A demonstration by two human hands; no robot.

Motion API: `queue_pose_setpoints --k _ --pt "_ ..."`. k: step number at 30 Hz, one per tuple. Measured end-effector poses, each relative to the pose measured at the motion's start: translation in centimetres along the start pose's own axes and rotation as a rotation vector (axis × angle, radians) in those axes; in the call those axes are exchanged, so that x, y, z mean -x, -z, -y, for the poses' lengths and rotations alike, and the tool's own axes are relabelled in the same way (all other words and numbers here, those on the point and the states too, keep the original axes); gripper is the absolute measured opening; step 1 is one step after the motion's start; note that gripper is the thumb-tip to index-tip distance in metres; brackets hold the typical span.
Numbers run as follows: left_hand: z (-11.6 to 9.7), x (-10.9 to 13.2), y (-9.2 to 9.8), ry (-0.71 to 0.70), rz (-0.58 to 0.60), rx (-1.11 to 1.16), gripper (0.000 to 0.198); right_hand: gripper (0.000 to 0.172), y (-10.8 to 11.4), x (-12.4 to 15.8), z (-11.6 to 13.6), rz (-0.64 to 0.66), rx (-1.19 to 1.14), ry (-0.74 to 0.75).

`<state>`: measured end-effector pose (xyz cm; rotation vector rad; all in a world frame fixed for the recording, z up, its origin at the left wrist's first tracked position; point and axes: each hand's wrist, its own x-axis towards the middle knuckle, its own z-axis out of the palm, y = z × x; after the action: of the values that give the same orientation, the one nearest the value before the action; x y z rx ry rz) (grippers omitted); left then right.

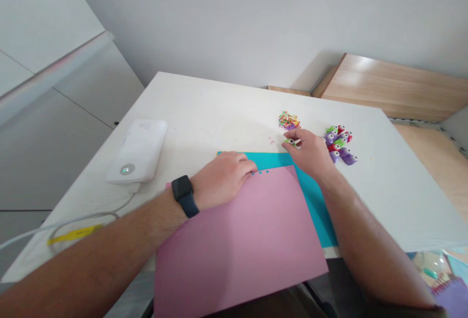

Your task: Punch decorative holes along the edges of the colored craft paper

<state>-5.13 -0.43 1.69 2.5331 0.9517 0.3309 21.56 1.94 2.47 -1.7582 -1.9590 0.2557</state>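
Note:
My left hand (227,175), a dark watch at its wrist, lies over the top edge of a pink sheet of paper (248,240). Its fingers are curled in at that edge, and the thumb is mostly hidden. Just past the fingertips, several small blue spots like punched holes line the edge. A larger blue sheet (318,206) lies partly under the pink one. My right hand (307,149) pinches a small green craft punch (290,141) with a white top, above the blue sheet's upper right corner.
More green, red and purple craft punches (341,145) cluster right of my right hand. A heap of tiny coloured pieces (288,120) and a few pink bits (271,140) lie beyond it. A white device (139,149) with a cable stands at left on the white table (204,108).

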Motion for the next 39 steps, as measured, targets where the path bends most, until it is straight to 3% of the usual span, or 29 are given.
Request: queue_pose_setpoints --k 6,12,17,20,23,26,31,39 --pt "0.0 -0.1 -0.1 -0.006 -0.012 -0.004 0.026 0.025 -1.0 1.3 2.0 0.133 -0.187 0.137" --pt "-0.1 -0.1 -0.1 -0.035 -0.061 0.008 0.027 0.024 -1.4 2.0 3.0 0.232 -0.217 0.233" --pt "0.0 -0.1 -0.1 -0.015 -0.024 -0.012 0.026 0.038 -0.7 0.7 1.7 0.102 -0.404 0.059" --pt "0.0 -0.1 -0.1 -0.005 -0.008 -0.016 0.027 0.052 -1.0 -0.3 1.0 0.032 -0.687 -0.069" --pt "0.0 -0.1 0.0 -0.002 0.004 -0.021 0.026 0.066 -1.6 -0.9 1.1 0.183 -0.991 -0.170" --pt "0.0 -0.1 0.0 -0.003 0.000 -0.028 0.026 0.076 -2.4 -1.2 1.1 0.300 -1.029 -0.221" --pt "0.1 -0.1 -0.1 -0.009 -0.003 -0.016 0.027 0.072 -2.9 -1.6 -0.2 0.024 -0.908 -0.212" --pt "0.1 -0.1 -0.1 0.002 0.018 -0.023 0.027 0.063 -2.5 -1.6 0.0 -0.059 -1.074 -0.233"
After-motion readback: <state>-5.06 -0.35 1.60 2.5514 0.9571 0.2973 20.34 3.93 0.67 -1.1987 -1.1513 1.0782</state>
